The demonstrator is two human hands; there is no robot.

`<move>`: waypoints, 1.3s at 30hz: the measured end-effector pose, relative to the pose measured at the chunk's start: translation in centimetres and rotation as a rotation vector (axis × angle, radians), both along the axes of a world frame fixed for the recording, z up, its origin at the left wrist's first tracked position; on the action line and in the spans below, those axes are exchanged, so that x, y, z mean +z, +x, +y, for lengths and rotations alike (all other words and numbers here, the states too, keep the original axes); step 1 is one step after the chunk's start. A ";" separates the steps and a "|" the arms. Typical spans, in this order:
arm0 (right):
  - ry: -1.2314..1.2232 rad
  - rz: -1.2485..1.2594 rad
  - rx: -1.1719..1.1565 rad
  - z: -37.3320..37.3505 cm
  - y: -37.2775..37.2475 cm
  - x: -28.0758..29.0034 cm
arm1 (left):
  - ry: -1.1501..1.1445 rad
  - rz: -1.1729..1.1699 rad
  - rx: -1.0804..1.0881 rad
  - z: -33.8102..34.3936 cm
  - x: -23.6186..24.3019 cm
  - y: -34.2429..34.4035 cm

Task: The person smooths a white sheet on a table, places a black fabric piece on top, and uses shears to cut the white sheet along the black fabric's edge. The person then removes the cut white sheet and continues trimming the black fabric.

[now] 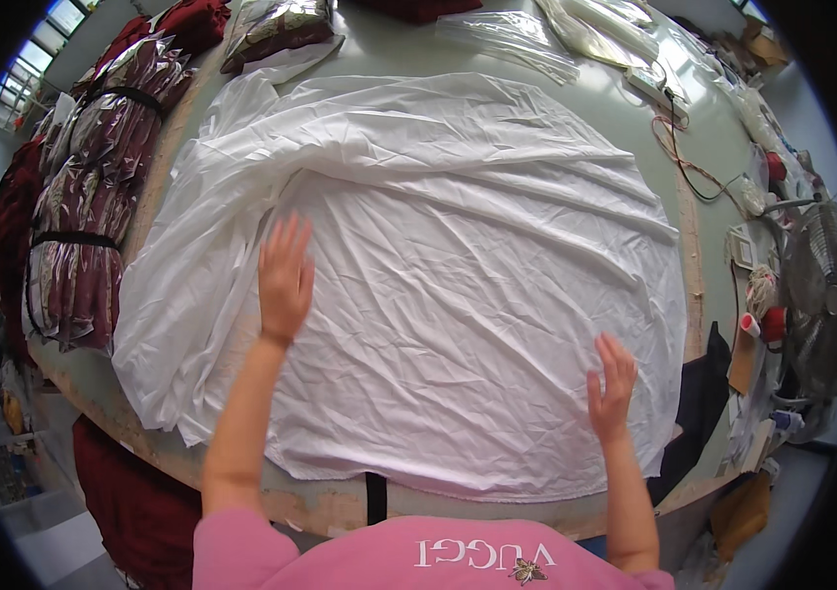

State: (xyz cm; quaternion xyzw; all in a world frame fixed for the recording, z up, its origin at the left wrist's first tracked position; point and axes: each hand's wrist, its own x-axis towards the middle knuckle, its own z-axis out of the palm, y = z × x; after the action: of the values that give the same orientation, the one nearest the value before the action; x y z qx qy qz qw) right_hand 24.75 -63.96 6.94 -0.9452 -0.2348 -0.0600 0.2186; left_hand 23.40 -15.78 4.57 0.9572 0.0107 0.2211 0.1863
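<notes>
White fabric [458, 295] lies spread over the middle of a pale green table [389, 49], its lower edge close to the side where the person stands. It is a broad, plain sheet that looks thin and soft, with a faint sheen. Fine, crisscrossing wrinkles cover the central area, which is slightly greyer than the brighter folds around it. Along the far side the material is turned or bunched into long, soft ridges that fan out toward the right. On the left it gathers into loose, overlapping pleats, with a shadowed hollow near the upper middle where the folds meet. The lower border is uneven and slightly wavy.

The left hand [287, 280] is open over the left part, fingers extended and fairly close together, gripping nothing visible. The right hand [615, 388] is open too, near the right edge, thumb apart from the fingers and nothing seen in its grasp. Whether either palm presses on the surface, I cannot tell. Dark cloth [695, 418] lies beside the sheet's lower right edge.
</notes>
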 end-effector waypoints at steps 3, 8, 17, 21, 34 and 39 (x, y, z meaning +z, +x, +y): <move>0.016 -0.092 0.075 3.1 5.8 1.1 | 0.033 0.221 0.178 -1.8 -1.8 -11.6; 0.005 -0.110 0.248 10.4 13.7 -0.5 | 0.076 0.414 0.270 -1.7 -1.3 -21.0; -0.126 -0.117 0.312 19.3 21.9 -4.2 | 0.002 0.191 0.096 2.9 -0.1 -6.4; -0.332 -0.023 0.140 20.0 26.4 -5.8 | 0.270 0.272 0.333 9.7 -3.9 0.8; -0.260 -0.222 0.216 21.4 28.7 -6.9 | 0.246 0.326 0.390 12.4 -5.3 -2.9; -0.164 -0.271 0.096 21.1 29.4 -6.6 | 0.315 0.232 0.303 9.1 -2.3 -4.2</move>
State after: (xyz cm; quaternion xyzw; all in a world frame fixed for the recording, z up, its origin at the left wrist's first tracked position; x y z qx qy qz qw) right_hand 54.11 -42.89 0.36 -0.9309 -0.3111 -0.1569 0.1097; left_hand 19.21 -6.67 2.28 0.9809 0.1410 0.1339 -0.0032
